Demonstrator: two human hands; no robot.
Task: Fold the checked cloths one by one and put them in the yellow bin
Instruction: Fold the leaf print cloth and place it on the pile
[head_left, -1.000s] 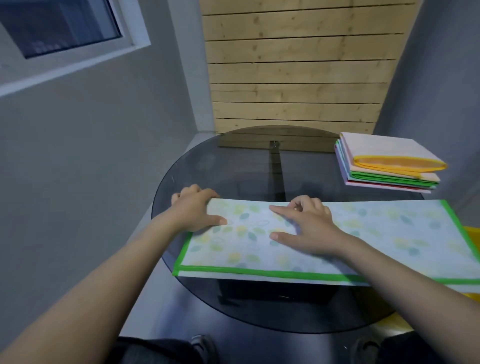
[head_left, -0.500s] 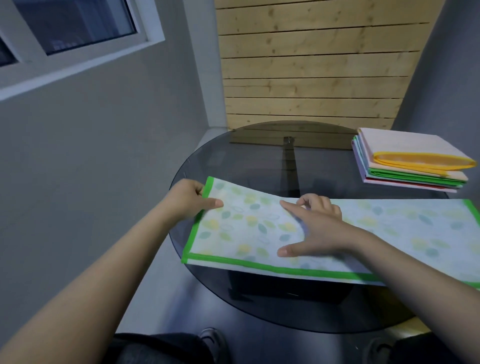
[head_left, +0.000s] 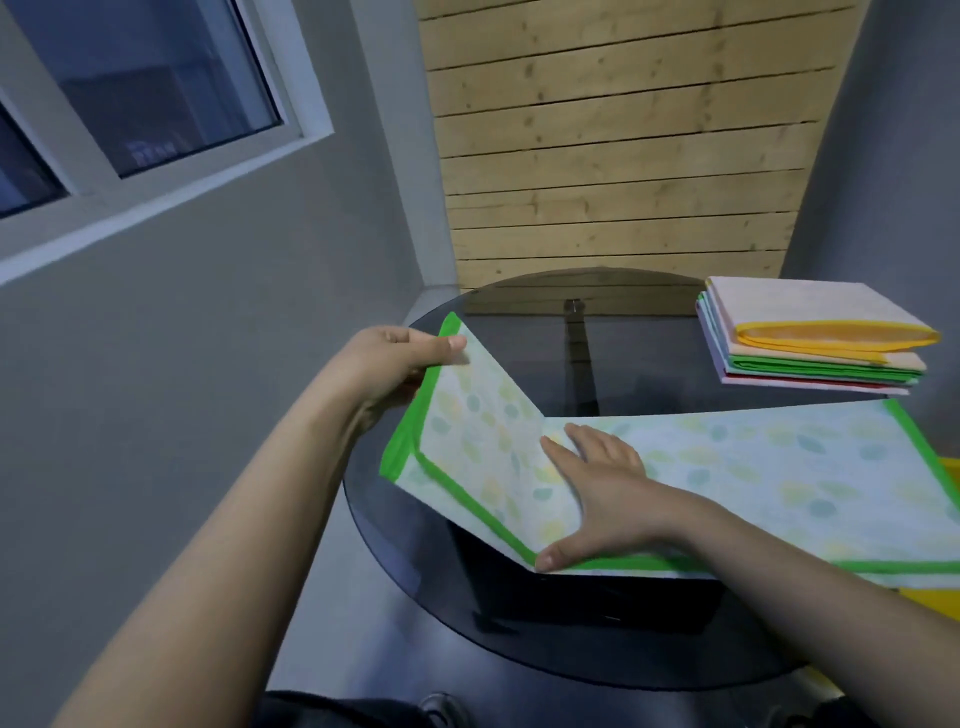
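The left hand (head_left: 400, 358) pinches the left end of the thin, pale, leaf-printed cloth with a bright green border (head_left: 727, 467), thumb on top and fingers curled beneath, and holds that end raised off the round smoked-glass table (head_left: 519, 644). The right hand (head_left: 597, 493) lies flat on the cloth at about mid-length, fingers straight and spread, thumb at the near hem, marking the crease line. The rest of the cloth lies flat toward 3 o'clock; its near edge overhangs the table rim.

Risks, as judged:
- Glass is smooth; the flat part may slide under the pressing hand, so the crease wanders.
- The lifted flap is limp, held along one edge only; its free near corner may droop and land off-square against the far end.
- The overhanging hem may drag the sheet toward 6 o'clock.

Materials: the cloth is soft and matte with a stitched binding. A stack of folded cloths with yellow, green and red edges (head_left: 810, 338) sits at 2 o'clock. A corner of the yellow bin (head_left: 940, 597) shows at 4 o'clock, under the cloth's edge.
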